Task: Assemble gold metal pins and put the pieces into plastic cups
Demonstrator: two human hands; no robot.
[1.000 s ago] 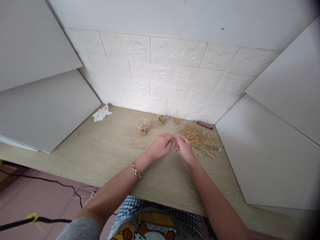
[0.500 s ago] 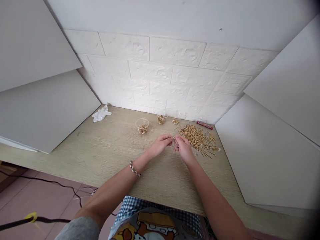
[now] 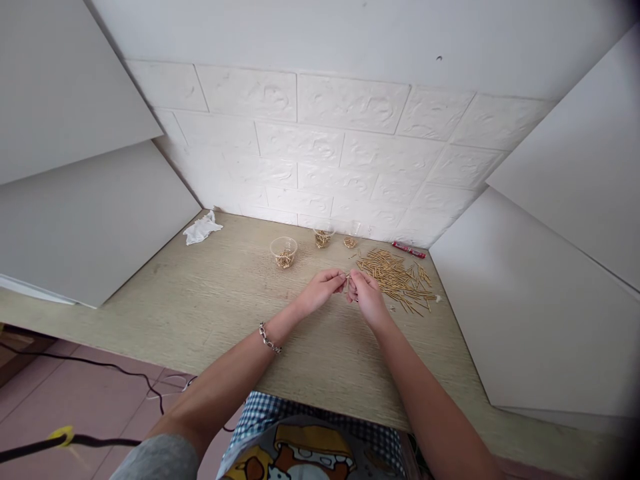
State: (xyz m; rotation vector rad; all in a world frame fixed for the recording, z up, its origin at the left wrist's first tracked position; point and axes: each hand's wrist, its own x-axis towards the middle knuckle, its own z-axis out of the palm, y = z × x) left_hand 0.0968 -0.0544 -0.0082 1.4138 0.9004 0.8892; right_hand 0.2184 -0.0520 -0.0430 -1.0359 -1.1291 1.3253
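**Status: Pinch Grip, Loose Stock Remaining**

The left hand (image 3: 320, 291) and right hand (image 3: 367, 298) are held together just above the desk (image 3: 200, 293), without resting on it. The fingertips of both hands are pressed closed on a small gold piece (image 3: 347, 279) between them. The piece is too small to identify its exact form.

The piece is near the left edge of a loose pile of gold rods (image 3: 395, 281), which lies just right of the hands.

Stock status: most visible material is in this pile. A smaller quantity of gold pieces is in a clear cup (image 3: 283, 252) and a second cup (image 3: 323, 237), both beyond the hands. A small gold heap (image 3: 350, 243) lies beside the second cup. Cup contents appear tangled or coiled; exact counts cannot be read.

Other items: a white tissue (image 3: 203, 229) lies at the back left, and a red packet (image 3: 409, 249) lies at the back right.
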